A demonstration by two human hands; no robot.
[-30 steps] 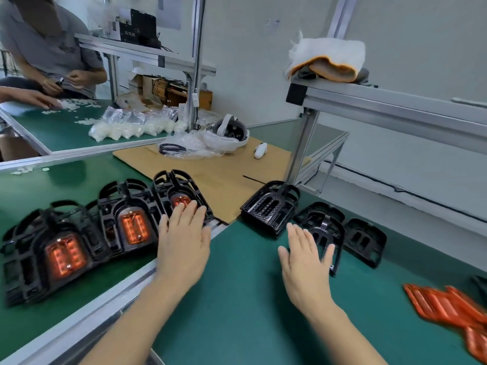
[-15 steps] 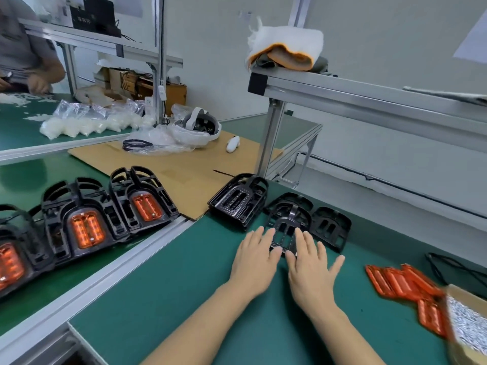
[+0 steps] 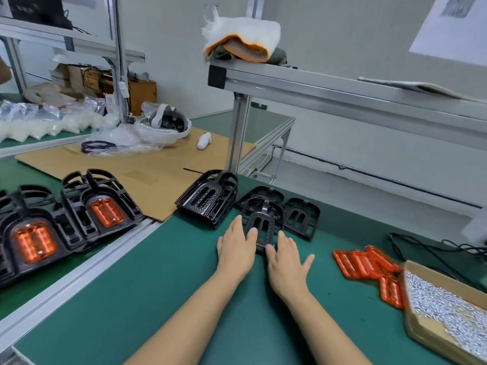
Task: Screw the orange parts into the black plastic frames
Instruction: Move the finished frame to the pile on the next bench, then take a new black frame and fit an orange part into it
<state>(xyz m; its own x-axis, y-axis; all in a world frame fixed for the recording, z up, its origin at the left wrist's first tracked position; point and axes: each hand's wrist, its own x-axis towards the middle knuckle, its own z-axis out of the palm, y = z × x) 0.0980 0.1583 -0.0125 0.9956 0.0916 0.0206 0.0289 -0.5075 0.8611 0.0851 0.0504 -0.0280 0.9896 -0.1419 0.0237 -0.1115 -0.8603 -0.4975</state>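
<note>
Hands (image 3: pixel 235 245) flat, fingers touching black frame (image 3: pixel 261 227)

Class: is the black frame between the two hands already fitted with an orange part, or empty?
Empty: the black frame shows open slots and no orange insert.

No text can be read; the sheet on the wall (image 3: pixel 453 25) bears a printed patch, perhaps a code, too blurred.

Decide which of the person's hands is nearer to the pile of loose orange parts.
Right. The right hand lies just left of the orange parts; the left hand is further left, beyond the right hand.
</note>
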